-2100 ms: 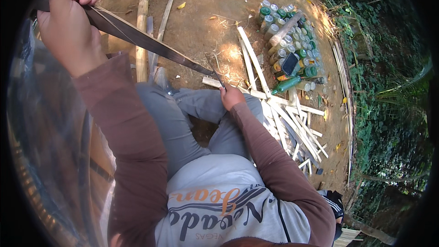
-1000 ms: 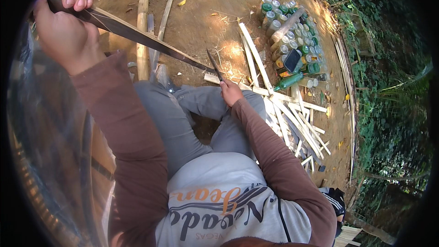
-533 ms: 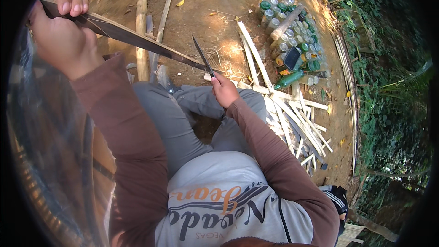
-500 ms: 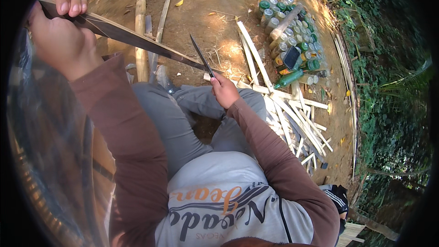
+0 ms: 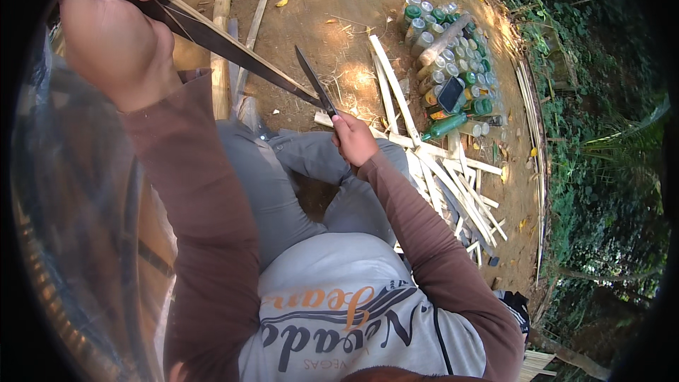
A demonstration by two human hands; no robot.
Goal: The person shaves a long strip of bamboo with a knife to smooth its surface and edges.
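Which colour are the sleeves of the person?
Brown sleeves, seen best in the head view.

Cluster of capped bottles (image 5: 453, 56) on bare earth, beside scattered pale bamboo strips (image 5: 438, 170); bamboo pole (image 5: 223, 35) opposite.

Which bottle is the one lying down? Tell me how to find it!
Look at the big cluster of bottles standing on the dirt at the upper right. At its near edge, beside the pale bamboo strips, lies one green bottle on its side; the others stand upright.
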